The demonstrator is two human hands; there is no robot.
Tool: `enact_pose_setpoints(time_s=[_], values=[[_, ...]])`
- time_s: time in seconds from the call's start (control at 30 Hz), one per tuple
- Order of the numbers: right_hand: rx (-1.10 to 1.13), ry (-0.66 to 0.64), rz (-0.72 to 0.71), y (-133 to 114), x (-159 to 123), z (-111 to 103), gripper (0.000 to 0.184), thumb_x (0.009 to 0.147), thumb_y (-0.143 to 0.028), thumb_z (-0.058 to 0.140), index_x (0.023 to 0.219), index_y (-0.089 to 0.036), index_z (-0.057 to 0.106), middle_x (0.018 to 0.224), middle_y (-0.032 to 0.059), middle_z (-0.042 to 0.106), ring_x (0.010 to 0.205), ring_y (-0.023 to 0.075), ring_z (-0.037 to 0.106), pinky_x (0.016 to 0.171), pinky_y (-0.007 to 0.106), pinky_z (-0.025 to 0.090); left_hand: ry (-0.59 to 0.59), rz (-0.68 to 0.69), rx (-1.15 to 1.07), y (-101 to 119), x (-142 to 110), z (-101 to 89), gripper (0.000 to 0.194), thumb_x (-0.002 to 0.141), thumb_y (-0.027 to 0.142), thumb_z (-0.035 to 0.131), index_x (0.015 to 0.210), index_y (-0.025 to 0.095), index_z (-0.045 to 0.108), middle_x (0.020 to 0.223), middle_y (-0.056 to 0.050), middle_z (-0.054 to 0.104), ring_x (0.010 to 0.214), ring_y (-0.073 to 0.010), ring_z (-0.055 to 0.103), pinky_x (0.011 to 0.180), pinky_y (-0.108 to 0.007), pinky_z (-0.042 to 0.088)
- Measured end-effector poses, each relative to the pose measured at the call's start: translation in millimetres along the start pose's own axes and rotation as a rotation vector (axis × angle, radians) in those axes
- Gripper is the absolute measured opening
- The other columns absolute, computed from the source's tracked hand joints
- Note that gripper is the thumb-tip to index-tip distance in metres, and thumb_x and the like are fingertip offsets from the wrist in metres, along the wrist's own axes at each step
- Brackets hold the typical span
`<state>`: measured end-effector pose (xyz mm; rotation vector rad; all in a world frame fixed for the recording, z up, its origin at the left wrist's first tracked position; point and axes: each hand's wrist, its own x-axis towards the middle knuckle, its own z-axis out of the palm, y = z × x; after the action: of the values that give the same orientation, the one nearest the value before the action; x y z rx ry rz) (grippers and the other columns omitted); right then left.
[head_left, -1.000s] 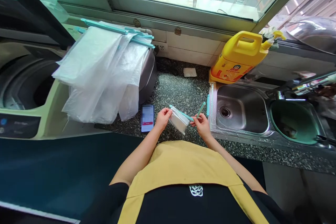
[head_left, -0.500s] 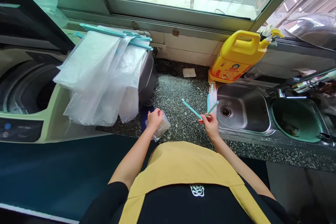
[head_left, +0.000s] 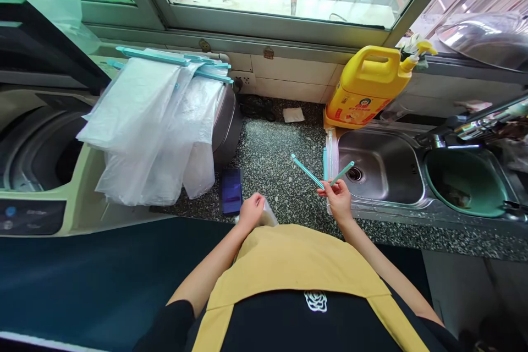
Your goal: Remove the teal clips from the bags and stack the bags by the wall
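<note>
Head view: your right hand pinches a teal plastic sealing clip, its two thin bars splayed in a V over the speckled dark stone counter, pointing toward 12 o'clock. Your left hand, at 9 o'clock of the clip, closes around a small clear plastic bag. A dark phone lies just beside it at 10 o'clock. A steel sink sits at 3 o'clock, with a yellow plastic jug at its far corner.

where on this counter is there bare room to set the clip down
Bare speckled counter lies between the phone, the paper scrap and the sink edge. It is crowded on the left under the hanging plastic bags and at the back right by the yellow jug.
</note>
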<state>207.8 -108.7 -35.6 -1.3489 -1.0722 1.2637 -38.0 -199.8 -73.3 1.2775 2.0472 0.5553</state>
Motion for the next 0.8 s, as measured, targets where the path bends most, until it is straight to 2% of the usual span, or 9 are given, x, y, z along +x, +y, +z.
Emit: enact_pose_setpoints(time_s=[0.1,0.17,0.3,0.47,0.53,0.6,0.67,0.7,0.8], values=[[0.0,0.016,0.002,-0.4,-1.6,-2.1,0.036,0.064,-0.045,0.071,0.08,-0.02,0.051,0.071,-0.0032,0.066,0.053,0.0127,0.064,0.052,0.026,0.055,-0.016,-0.062,0.046,-23.3,-23.8,5.4,0.02,0.081,0.029,0.043,0.072,0.019,0.058,0.067,-0.002,0.063,0.062,-0.0141,0.055,0.056,-0.022,0.031],[-0.002,0.01,0.008,-1.4,-2.2,-2.6,0.036,0.064,-0.045,0.071,0.08,-0.02,0.051,0.071,-0.0032,0.066,0.053,0.0125,0.064,0.051,0.025,0.055,-0.012,-0.064,0.109,-38.1,-28.9,1.2,0.021,0.082,0.029,0.042,0.074,0.019,0.059,0.069,-0.003,0.064,0.062,-0.0142,0.055,0.057,-0.022,0.03],[-0.004,0.001,0.026,-3.8,-1.7,-1.8,0.036,0.064,-0.047,0.071,0.079,-0.02,0.05,0.066,-0.0038,0.064,0.053,0.0137,0.065,0.05,0.025,0.055,-0.032,-0.027,0.248,-55.5,-16.1,-19.6,0.023,0.081,0.03,0.042,0.071,0.02,0.059,0.065,-0.004,0.063,0.061,-0.0152,0.055,0.056,-0.023,0.027],[0.006,0.004,0.011,-4.4,-1.6,1.6,0.037,0.064,-0.047,0.07,0.078,-0.021,0.049,0.065,-0.0045,0.064,0.052,0.0138,0.065,0.049,0.025,0.055,-0.03,-0.028,0.324,-59.6,-0.3,-41.0,0.025,0.08,0.033,0.044,0.064,0.02,0.058,0.058,-0.002,0.059,0.057,-0.0147,0.052,0.053,-0.024,0.024],[0.021,0.0,0.011,-4.6,-3.4,3.5,0.037,0.064,-0.048,0.07,0.078,-0.021,0.049,0.066,-0.0044,0.064,0.051,0.0133,0.064,0.047,0.025,0.055,-0.022,0.007,0.293,-51.0,2.5,-41.3,0.032,0.08,0.037,0.042,0.056,0.02,0.055,0.054,-0.002,0.056,0.054,-0.0143,0.049,0.052,-0.024,0.023],[0.04,-0.001,0.021,-4.8,-5.5,5.8,0.037,0.064,-0.048,0.07,0.077,-0.021,0.049,0.067,-0.0039,0.065,0.05,0.013,0.064,0.047,0.024,0.055,-0.047,0.109,0.181,-31.4,7.1,-35.8,0.036,0.08,0.038,0.041,0.054,0.019,0.055,0.052,-0.002,0.055,0.053,-0.0139,0.047,0.052,-0.025,0.025],[0.049,0.001,0.026,-4.6,-7.4,8.1,0.036,0.064,-0.048,0.07,0.078,-0.021,0.05,0.069,-0.0033,0.066,0.052,0.0129,0.064,0.047,0.024,0.055,-0.103,0.221,0.004,-1.1,15.5,-26.5,0.029,0.079,0.036,0.042,0.067,0.019,0.063,0.053,0.0,0.055,0.052,-0.0129,0.047,0.053,-0.024,0.029],[0.05,-0.001,0.027,-4.2,-8.2,9.0,0.035,0.065,-0.047,0.069,0.078,-0.021,0.05,0.069,-0.0031,0.066,0.052,0.0129,0.065,0.048,0.024,0.055,-0.135,0.257,-0.093,16.4,21.3,-21.3,0.026,0.077,0.034,0.045,0.08,0.019,0.066,0.054,0.001,0.055,0.05,-0.0121,0.046,0.053,-0.024,0.03],[0.046,-0.022,0.018,-0.9,-10.1,9.6,0.034,0.066,-0.048,0.068,0.078,-0.021,0.052,0.07,-0.0029,0.066,0.054,0.0127,0.065,0.05,0.024,0.055,-0.24,0.269,-0.33,66.6,43.3,-8.8,0.038,0.071,0.031,0.055,0.106,0.017,0.062,0.043,0.007,0.044,0.041,-0.0097,0.036,0.047,-0.023,0.028]])
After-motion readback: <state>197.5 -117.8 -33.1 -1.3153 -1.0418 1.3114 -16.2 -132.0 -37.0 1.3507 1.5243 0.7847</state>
